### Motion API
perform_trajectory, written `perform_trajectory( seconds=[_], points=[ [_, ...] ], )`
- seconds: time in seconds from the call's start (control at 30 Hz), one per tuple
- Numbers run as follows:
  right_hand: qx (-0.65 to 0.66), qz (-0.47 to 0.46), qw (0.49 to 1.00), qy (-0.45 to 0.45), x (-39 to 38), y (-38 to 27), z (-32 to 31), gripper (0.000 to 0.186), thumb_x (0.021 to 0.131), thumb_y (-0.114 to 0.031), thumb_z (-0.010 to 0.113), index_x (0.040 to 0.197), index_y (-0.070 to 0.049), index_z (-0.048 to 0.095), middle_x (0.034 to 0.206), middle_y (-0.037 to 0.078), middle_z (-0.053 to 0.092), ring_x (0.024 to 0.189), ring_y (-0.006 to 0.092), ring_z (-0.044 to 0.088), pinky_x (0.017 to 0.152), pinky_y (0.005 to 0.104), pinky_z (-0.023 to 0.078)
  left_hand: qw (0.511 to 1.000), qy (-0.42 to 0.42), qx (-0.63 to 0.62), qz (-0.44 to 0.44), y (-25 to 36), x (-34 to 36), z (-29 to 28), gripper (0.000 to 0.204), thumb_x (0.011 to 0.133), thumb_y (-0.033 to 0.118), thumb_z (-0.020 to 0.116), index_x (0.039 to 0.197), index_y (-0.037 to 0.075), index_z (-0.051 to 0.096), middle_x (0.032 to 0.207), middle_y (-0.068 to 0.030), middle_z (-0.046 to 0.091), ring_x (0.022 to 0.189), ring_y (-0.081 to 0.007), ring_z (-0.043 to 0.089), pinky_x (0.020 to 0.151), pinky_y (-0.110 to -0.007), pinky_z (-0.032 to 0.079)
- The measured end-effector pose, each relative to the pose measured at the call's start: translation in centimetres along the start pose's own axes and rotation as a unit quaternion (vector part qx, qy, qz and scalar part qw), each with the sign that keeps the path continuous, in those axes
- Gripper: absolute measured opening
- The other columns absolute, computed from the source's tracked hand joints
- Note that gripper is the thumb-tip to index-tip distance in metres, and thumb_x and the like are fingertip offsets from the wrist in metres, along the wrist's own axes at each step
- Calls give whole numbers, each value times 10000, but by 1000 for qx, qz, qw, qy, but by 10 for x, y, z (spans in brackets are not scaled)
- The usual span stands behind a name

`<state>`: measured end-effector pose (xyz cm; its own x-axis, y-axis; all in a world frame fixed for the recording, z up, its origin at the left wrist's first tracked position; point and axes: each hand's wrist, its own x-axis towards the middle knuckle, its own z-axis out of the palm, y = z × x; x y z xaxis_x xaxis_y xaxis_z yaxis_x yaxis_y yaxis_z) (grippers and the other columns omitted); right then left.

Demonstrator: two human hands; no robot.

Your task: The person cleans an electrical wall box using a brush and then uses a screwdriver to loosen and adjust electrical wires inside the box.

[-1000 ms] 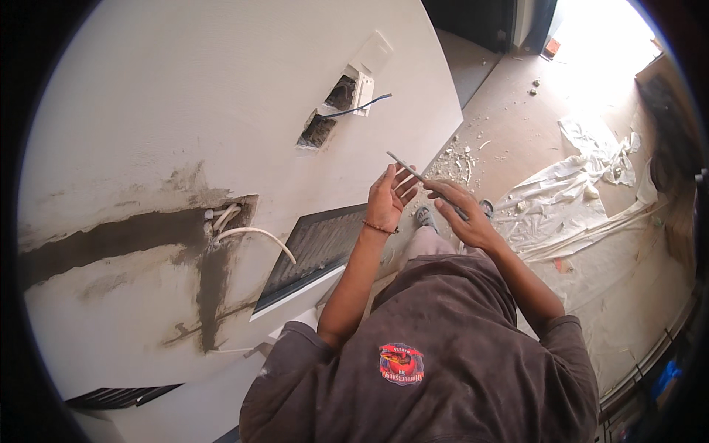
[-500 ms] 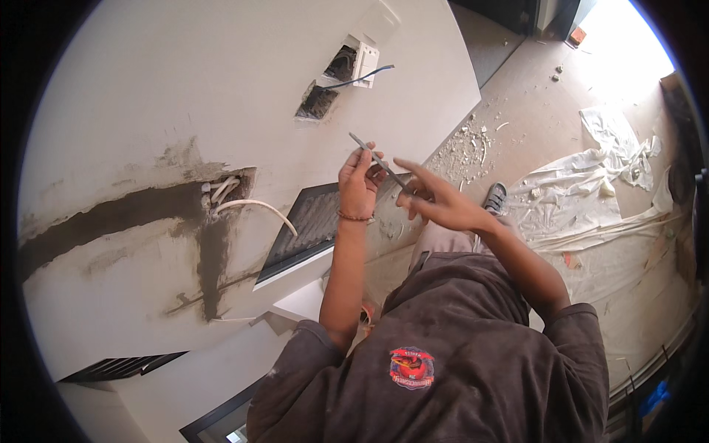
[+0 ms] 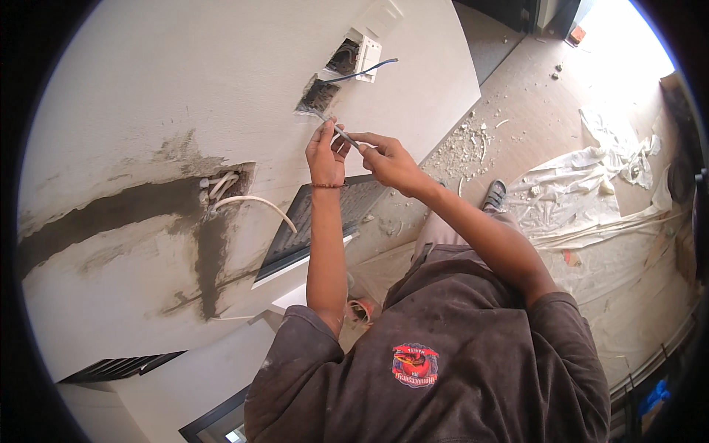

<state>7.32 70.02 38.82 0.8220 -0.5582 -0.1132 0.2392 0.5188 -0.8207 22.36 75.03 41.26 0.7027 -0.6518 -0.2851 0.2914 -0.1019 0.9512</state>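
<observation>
A slim grey metal rod [image 3: 345,136], perhaps a chisel, slants between my hands, its far tip close to the lower edge of a square wall cavity [image 3: 319,94]. My left hand [image 3: 325,156], with a beaded bracelet at the wrist, pinches the rod near its front. Gripping the rear end with fingers and thumb is my right hand [image 3: 391,164]. Just above the cavity, a blue wire [image 3: 369,70] sticks out in front of a white switch plate [image 3: 368,59], which hangs beside a second opening [image 3: 343,59]. I cannot tell whether the tip touches the wall.
On the left wall, a pale conduit [image 3: 258,201] curves out of a broken hole beside grey mortar patches [image 3: 125,221]. Rubble [image 3: 469,148] lies along the wall's foot. White plastic sheeting [image 3: 583,199] covers floor to my right. Below my hands is a dark-framed grille [image 3: 317,214].
Both hands have moved up and left with the rod, toward the lower wall cavity. My right hand, its fingers spread before, has closed on the rod's rear end.
</observation>
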Motion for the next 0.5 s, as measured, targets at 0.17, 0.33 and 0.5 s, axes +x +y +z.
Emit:
perform_trajectory(
  seconds=[0.17,0.33,0.5],
  points=[
    [96,60,993,-26,0,-4,-2,367,997,-192,416,1337,-68,477,605,-66,358,467,24,278,393,197,223,1000,0,10,9,4,2,0,184,912,211,615,1013,57,619,872,-31,624,708,-81,582,595,-200,512],
    [156,92,982,-49,3,-3,-2,375,1005,-212,414,1352,-75,453,625,-55,373,458,25,283,389,189,228,1000,7,14,10,5,6,-1,161,907,212,624,959,61,601,841,-29,623,674,-72,580,557,-183,504],
    [168,101,980,-45,4,0,0,383,1009,-232,413,1360,-84,442,638,-49,381,451,27,275,388,187,226,1000,7,15,13,4,7,-2,160,905,210,627,948,62,584,836,-30,619,673,-65,580,550,-181,505]
  ],
)
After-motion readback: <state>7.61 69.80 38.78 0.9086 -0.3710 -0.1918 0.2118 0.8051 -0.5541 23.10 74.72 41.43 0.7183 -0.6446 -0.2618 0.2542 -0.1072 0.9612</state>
